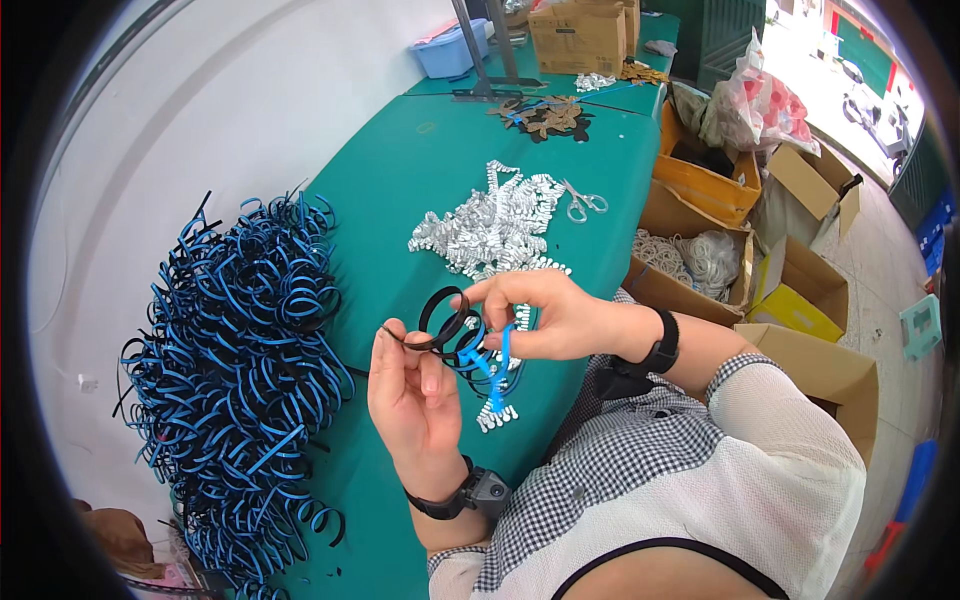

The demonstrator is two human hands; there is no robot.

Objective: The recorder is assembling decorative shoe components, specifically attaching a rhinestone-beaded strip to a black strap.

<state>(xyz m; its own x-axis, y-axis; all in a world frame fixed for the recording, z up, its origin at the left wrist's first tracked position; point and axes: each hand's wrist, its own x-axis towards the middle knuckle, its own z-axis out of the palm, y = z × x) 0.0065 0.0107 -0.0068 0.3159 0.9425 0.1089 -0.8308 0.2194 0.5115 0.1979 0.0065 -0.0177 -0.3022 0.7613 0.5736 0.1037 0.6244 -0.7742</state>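
A curled black strip with blue on part of it is stretched between my hands above the green table. My left hand, palm up, pinches one end between thumb and fingers. Higher and to the right, my right hand is closed on the coils, its thumb and forefinger gripping them. Bright blue pieces hang below the right fingers; how they join the coil I cannot make out. To the left lies a big heap of similar black-and-blue curled strips. Just beyond my hands is a pile of small silvery-white pieces.
Scissors lie right of the white pile. Farther back are brown and black flat pieces, a metal stand, a blue plastic box and a cardboard box. Open cartons line the table's right side.
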